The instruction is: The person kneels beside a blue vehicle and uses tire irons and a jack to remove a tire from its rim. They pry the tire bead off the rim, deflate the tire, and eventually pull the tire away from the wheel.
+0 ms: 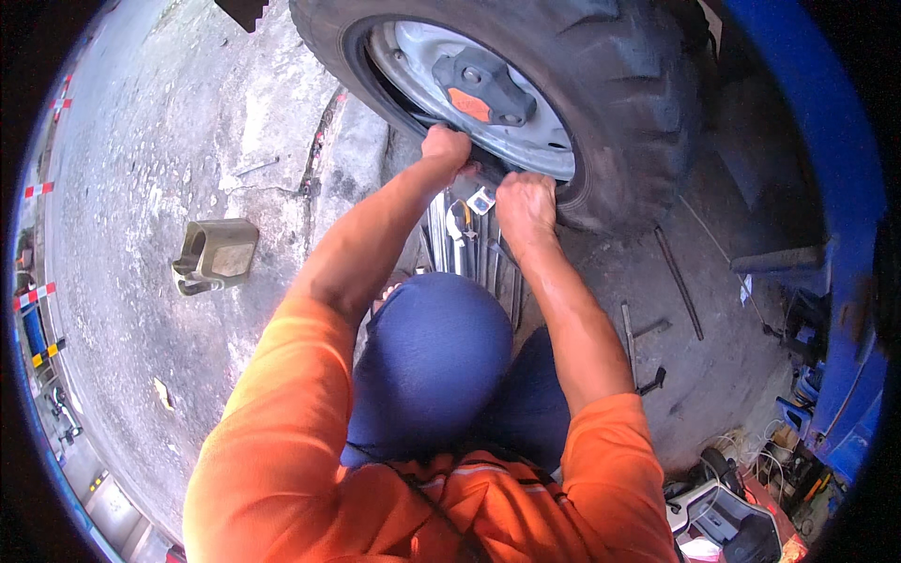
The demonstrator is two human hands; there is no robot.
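Observation:
A large tractor tyre [629,103] with thick tread lugs stands in front of me on a pale metal wheel rim [540,141], whose hub [481,80] carries an orange patch. Both my hands are at its lower near side, where tyre and rim meet. My left hand [446,147] is closed on a strip of black rubber [486,165] by the bead. A little to the right, my right hand [527,202] is closed on the same dark strip, knuckles up. Most of the strip is hidden behind my fingers and the rim.
Several long metal bars [439,230] lie under my hands, with a small white box [481,200] by them. An open-topped olive can [230,251] stands at left. More bars [678,281] lie at right, near a blue metal structure [849,375]. A cluttered bin [723,525] is at lower right.

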